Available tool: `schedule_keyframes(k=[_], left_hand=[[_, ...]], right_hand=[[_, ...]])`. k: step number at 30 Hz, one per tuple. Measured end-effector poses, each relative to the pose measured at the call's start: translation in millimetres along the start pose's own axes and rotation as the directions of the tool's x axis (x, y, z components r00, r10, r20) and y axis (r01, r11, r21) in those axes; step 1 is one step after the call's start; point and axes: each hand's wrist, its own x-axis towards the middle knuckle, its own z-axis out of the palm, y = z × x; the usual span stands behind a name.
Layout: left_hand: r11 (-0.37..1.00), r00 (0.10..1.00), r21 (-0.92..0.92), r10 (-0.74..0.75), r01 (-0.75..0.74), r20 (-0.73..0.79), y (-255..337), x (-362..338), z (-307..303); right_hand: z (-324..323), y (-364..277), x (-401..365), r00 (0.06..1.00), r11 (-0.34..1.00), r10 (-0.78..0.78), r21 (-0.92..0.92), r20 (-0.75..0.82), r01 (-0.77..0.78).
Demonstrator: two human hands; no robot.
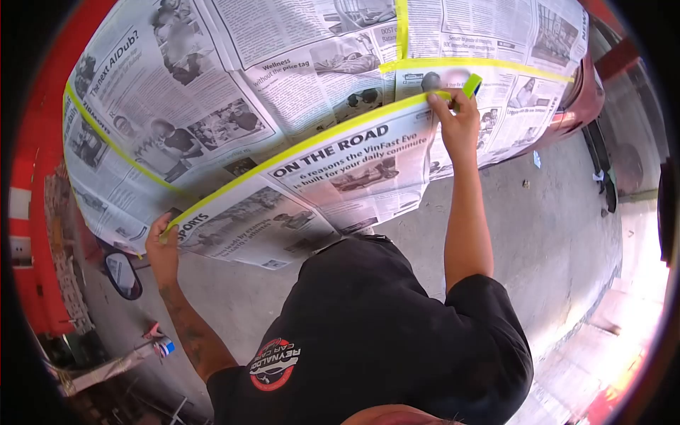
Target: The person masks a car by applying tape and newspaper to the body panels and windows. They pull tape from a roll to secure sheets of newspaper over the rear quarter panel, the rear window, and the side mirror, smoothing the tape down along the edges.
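A newspaper sheet (368,177) hangs at a slant in front of me, with a strip of yellow masking tape (304,147) along its top edge. My left hand (163,251) is closed on the sheet's lower left corner, at the tape's end. At the upper right corner, my right hand (459,120) pinches the taped edge between thumb and finger. A roll of yellow masking tape (472,86) sits at the fingers of that hand, partly hidden by them. Behind the sheet, a car's curved body is covered by more newspapers (262,85) joined with yellow tape.
Dark red car paint (584,99) shows past the covering at right. A side mirror (122,275) sticks out at lower left. Concrete floor (538,234) lies below. A stand (117,365) with a blue-and-white object is at lower left, near a red wall (42,276).
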Motion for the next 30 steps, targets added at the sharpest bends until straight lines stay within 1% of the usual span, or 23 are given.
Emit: schedule_keyframes(k=[1,2,5,6,7,9,10,11,13,16,19,22,25,26,29,30], left_hand=[[0.998,1.0,-0.066,0.016,-0.017,-0.011,-2.4,11.1,-6.7],[0.991,0.999,-0.131,0.029,-0.031,-0.022,-7.1,21.2,-12.1],[0.984,0.999,-0.177,0.025,-0.032,-0.041,-30.2,49.3,-26.1],[0.988,0.999,-0.153,-0.004,-0.002,-0.035,-33.2,55.2,-31.8],[0.985,0.999,-0.169,0.009,-0.016,-0.041,-34.1,59.7,-34.3],[0.979,0.998,-0.2,0.034,-0.043,-0.051,-35.6,67.4,-36.8],[0.983,0.998,-0.175,0.055,-0.061,-0.043,-42.0,72.2,-39.9],[0.983,0.997,-0.173,0.051,-0.059,-0.051,-46.1,74.4,-41.3],[0.983,0.997,-0.174,0.038,-0.05,-0.072,-48.0,76.6,-41.8],[0.979,0.997,-0.195,0.037,-0.051,-0.075,-56.7,79.7,-41.7],[0.987,0.996,-0.158,0.029,-0.043,-0.085,-57.8,77.4,-43.8],[0.992,0.992,-0.117,0.031,-0.045,-0.12,-59.9,79.4,-48.3],[0.993,0.985,-0.085,0.062,-0.077,-0.16,-57.5,82.5,-52.5],[0.993,0.982,-0.074,0.077,-0.091,-0.171,-54.9,83.9,-53.9],[0.995,0.984,-0.036,0.083,-0.09,-0.157,-40.0,86.0,-57.2],[0.995,0.983,-0.042,0.088,-0.096,-0.16,-43.2,89.0,-58.4]], right_hand=[[6.1,-0.9,4.0,1.0,1.0,-0.003,0.016,-0.003,0.003],[11.3,-4.9,6.6,1.0,1.0,0.011,-0.028,-0.017,-0.012],[21.3,-13.1,10.7,0.998,0.989,0.051,-0.138,-0.041,-0.057],[23.7,-10.8,12.2,0.997,0.99,0.061,-0.121,-0.038,-0.065],[26.4,-7.4,14.2,0.997,0.992,0.07,-0.105,-0.036,-0.073],[31.8,-0.6,21.2,0.999,0.994,0.021,-0.109,-0.032,-0.024],[34.1,0.0,19.6,1.0,0.994,0.0,-0.113,-0.029,-0.004],[34.3,-0.8,19.9,1.0,0.988,0.0,-0.156,-0.024,-0.004],[37.3,3.0,23.8,1.0,0.993,0.016,-0.121,0.014,-0.014],[41.1,6.5,26.5,0.999,0.988,-0.051,-0.144,-0.003,0.051],[38.6,-2.3,26.8,0.999,0.994,-0.002,-0.106,0.049,0.007],[40.5,-11.1,21.5,0.998,0.992,-0.034,-0.126,-0.059,0.026],[41.4,-1.4,26.6,0.999,0.995,-0.001,-0.099,-0.047,-0.003],[42.3,0.4,27.1,0.998,0.997,-0.014,-0.073,-0.062,0.009],[40.4,-10.0,28.5,0.999,0.997,0.012,-0.08,-0.05,-0.016],[40.8,-10.7,29.1,0.998,0.99,-0.018,-0.139,-0.057,0.01]])
